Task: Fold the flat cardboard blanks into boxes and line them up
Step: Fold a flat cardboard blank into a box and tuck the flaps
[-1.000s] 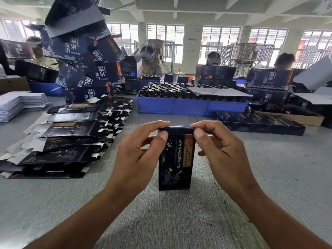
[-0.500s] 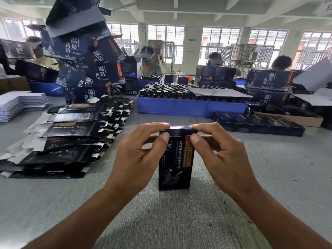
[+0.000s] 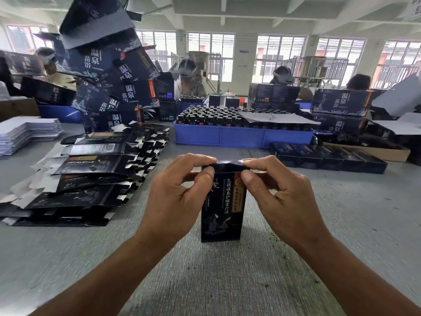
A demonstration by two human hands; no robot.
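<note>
Left hand (image 3: 175,195) and right hand (image 3: 280,197) pinching the top flap of an upright dark box (image 3: 222,206), standing between them, mid-tabletop (image 3: 227,281) toward the near edge. Flat blanks (image 3: 91,176) stacked toward the left edge; finished boxes (image 3: 328,157) lined up far right.

One head-worn wide-angle camera looked forward and down from the person's own eye level, close over the grey table (image 3: 341,224), so both forearms ran in from the bottom edge to the left hand (image 3: 175,197) and right hand (image 3: 280,197) at the centre. Its wide field also took in the blue crate (image 3: 241,135) farther off and the windowed far wall, with straight lines bowed toward the edges.
</note>
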